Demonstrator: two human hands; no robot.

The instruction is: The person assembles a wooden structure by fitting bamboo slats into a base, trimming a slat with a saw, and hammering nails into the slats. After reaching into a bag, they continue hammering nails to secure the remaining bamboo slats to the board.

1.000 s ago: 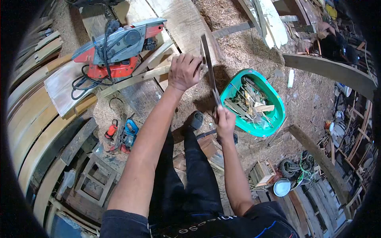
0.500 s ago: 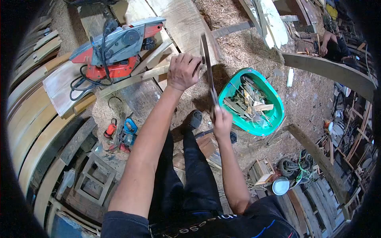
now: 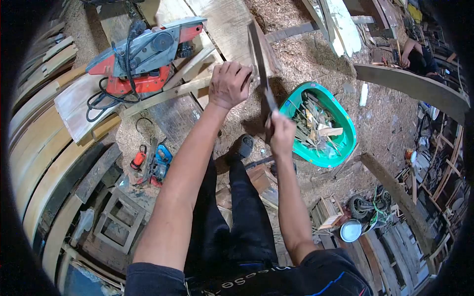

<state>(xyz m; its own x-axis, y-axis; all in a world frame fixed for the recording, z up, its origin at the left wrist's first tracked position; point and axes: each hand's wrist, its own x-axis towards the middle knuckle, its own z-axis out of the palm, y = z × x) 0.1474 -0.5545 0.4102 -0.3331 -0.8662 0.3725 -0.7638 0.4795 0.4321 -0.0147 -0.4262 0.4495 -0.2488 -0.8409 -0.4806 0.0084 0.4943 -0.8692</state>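
Note:
My right hand (image 3: 283,134) is closed round the handle of a handsaw (image 3: 260,59). Its long dark blade points away from me, past the fingers of my left hand. My left hand (image 3: 228,85) grips a narrow wooden strip (image 3: 185,89), and a short end of it shows between the fingers and the blade. Leftward, the strip runs just below a red and grey power planer (image 3: 148,56) with a coiled black cord. To the right of the saw sits a green tub (image 3: 348,128) holding wood offcuts. The saw's handle is mostly hidden in my fist.
Wide boards (image 3: 222,29) lie beyond my hands. Curved timber pieces (image 3: 44,163) are stacked along the left. A blue power tool (image 3: 162,157) rests on the sawdust-covered floor near my foot (image 3: 243,146). Another person (image 3: 417,56) is at the far right, near a curved beam (image 3: 410,79).
My right hand has pushed the saw forward, away from me, so the blade tip reaches farther out. My left hand stays almost in place on the strip.

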